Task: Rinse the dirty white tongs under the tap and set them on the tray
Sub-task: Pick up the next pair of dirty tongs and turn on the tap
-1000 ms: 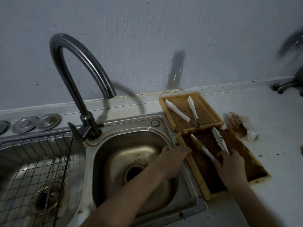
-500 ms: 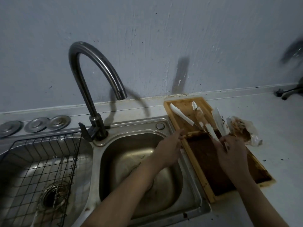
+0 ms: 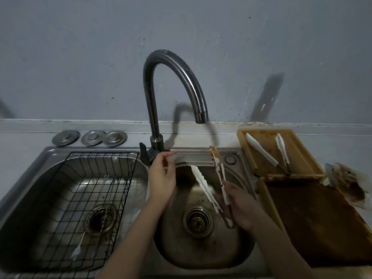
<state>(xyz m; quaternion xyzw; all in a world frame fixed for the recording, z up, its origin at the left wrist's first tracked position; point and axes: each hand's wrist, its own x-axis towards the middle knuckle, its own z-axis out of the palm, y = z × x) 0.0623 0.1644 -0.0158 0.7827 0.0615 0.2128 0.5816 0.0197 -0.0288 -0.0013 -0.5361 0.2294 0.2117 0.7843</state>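
We see a dim kitchen with a scuffed blue-grey wall behind a pale, stained countertop. Farthest left, the left basin of a steel double sink holds a black wire rack, with a pale utensil lying on the wires near its front and a dark drain below. On the counter ledge behind it lie three round metal sink plugs, the right two overlapping. A dark gooseneck tap rises between the basins, its spout hanging over the right basin; we see no water running. Our left hand is by the tap's base, near its lever, with fingers loosely curled and holding nothing that we can make out. Over the right basin, above its drain strainer, our right hand grips the dirty white tongs at their hinged end, arms spread apart and pointing towards the wall; one arm is smeared brown. To the right, on the counter, a light wooden tray against the wall holds a second pair of white tongs. Just in front of it lies a larger wooden tray with a brown-soiled bottom. At the far right, beside both trays, sits a crumpled, brown-stained wrapper.
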